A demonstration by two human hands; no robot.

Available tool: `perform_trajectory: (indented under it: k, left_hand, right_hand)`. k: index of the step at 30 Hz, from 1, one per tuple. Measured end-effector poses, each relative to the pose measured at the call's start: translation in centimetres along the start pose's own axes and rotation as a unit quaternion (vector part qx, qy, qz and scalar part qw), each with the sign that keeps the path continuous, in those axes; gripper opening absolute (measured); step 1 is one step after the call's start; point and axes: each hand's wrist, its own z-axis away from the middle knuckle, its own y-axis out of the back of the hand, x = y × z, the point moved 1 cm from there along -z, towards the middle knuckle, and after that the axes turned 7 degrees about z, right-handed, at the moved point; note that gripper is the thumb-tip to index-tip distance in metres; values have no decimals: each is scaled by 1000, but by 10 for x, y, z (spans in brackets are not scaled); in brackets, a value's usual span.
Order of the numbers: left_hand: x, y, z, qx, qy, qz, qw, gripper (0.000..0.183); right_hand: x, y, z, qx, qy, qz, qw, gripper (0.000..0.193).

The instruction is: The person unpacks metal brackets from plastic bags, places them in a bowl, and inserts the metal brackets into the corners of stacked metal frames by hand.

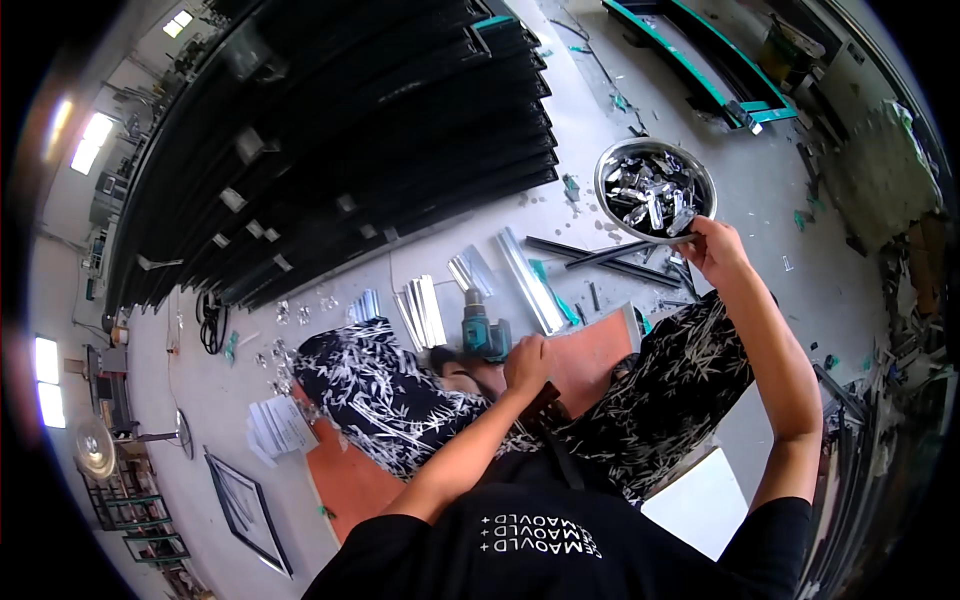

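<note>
Fingers (698, 228) of our right hand (722, 255) are closed on the near rim of the bowl (618, 225), which sits ahead and to our right; whether it rests on the floor (200, 400) or is slightly raised, we cannot tell. Our left hand (528, 362) is curled above our lap, just beside the drill (482, 330) — its fingers are bent inward, and we cannot see whether they hold anything. As for progress, we judge only by how things lie: the bowl is well stocked with bits (655, 205), the strips (422, 312) lie grouped in front of us, and the drill stands unused between our knees, so the work looks laid out more than finished; how much remains, we cannot say. The bowl is round, smooth, shiny metal, its bits small, bright and jumbled. The strips are slim, straight and silvery, with a longer clear-looking bar (530, 280) beside them. Dark rods (600, 255) cross nearer the bowl, thin and matte. Beyond, black frames (340, 130) form a ridged stack — hard-edged against our soft, leaf-printed trousers (370, 385) and the flat orange sheet (592, 360).
</note>
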Motion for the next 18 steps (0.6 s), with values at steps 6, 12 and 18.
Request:
perform_trajectory:
  k: [6, 12, 18]
  left_hand:
    - [-1, 62, -32, 280, -36, 4, 959, 25]
    - [-84, 45, -58, 222, 238, 21, 945, 71]
    - [-102, 19, -50, 78, 320, 143, 933, 83]
  right_hand:
    - [-4, 1, 14, 9, 78, -67, 995, 15]
    - [18, 14, 11, -24, 101, -125, 987, 18]
    - [37, 12, 16, -29, 56, -61, 996, 12]
